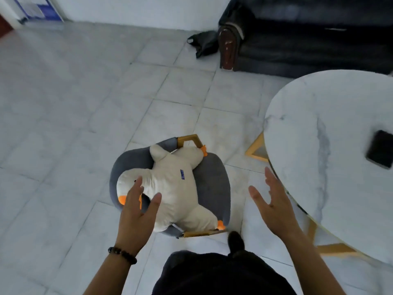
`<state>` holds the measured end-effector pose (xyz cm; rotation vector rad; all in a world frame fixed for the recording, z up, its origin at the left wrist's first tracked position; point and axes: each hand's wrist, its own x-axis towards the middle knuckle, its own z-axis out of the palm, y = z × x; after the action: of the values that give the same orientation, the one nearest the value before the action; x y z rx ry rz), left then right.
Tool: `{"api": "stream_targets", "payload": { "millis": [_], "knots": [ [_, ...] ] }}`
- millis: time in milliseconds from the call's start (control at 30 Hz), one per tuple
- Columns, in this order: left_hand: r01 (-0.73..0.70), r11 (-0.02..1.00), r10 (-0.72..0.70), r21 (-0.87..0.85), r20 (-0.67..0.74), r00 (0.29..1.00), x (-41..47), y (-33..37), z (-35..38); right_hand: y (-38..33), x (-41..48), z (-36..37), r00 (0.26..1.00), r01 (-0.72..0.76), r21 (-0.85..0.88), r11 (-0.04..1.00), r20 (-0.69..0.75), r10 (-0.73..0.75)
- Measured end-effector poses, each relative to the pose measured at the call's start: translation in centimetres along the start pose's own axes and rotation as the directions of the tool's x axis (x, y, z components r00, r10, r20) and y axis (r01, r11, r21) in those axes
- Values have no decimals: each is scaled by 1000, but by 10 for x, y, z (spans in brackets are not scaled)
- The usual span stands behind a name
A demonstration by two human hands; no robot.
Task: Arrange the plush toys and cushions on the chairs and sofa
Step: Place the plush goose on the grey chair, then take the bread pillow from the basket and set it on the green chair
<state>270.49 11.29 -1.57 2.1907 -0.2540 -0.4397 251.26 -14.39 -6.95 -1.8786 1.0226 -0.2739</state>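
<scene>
While hovering over the seat, both palms spread wide, nothing gripped. Beyond the fingertips: dark sofa, waiting for its share. Right of the right hand: marble table. Under the left hand: grey chair, cupping the plush goose sprawled flat, so probably just set down, or about to be straightened.

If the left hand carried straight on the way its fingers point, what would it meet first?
Most likely the white plush duck on the grey chair: the left hand points at its head end, open, though depth is unclear.
</scene>
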Motion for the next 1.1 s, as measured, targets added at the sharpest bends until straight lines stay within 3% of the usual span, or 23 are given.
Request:
{"api": "stream_targets", "payload": {
  "millis": [167, 333, 400, 500, 600, 667, 767, 900, 1100],
  "knots": [
    [-156, 986, 164, -54, 227, 960, 31, -5, -17, 7, -75, 19, 946, -161, 119, 980, -265, 187],
    [-242, 969, 238, -57, 496, 835, 35, -26, -2, 16, -198, 44, 784, -408, 220, 886, -412, 464],
    [-248, 967, 237, -58, 562, 792, 24, -26, 10, 15, -246, 47, 716, -445, 254, 858, -475, 512],
    [-324, 943, 281, -81, 715, 640, -21, -8, 39, 9, -334, 46, 512, -452, 378, 808, -632, 582],
    [-441, 881, 371, -171, 828, 420, -76, 18, 69, 7, -418, 45, 282, -402, 487, 776, -740, 611],
    [-531, 811, 436, -246, 859, 267, -121, 35, 87, 12, -473, 46, 127, -364, 523, 771, -792, 597],
    [-581, 730, 500, -360, 861, 94, -201, 54, 107, 30, -546, 54, -65, -293, 570, 767, -813, 579],
    [-603, 662, 517, -445, 854, -62, -322, 40, 129, 65, -638, 63, -201, -222, 631, 743, -775, 599],
    [-580, 650, 459, -491, 862, -214, -492, -2, 158, 117, -753, 56, -283, -159, 701, 696, -707, 648]
  ]
}}
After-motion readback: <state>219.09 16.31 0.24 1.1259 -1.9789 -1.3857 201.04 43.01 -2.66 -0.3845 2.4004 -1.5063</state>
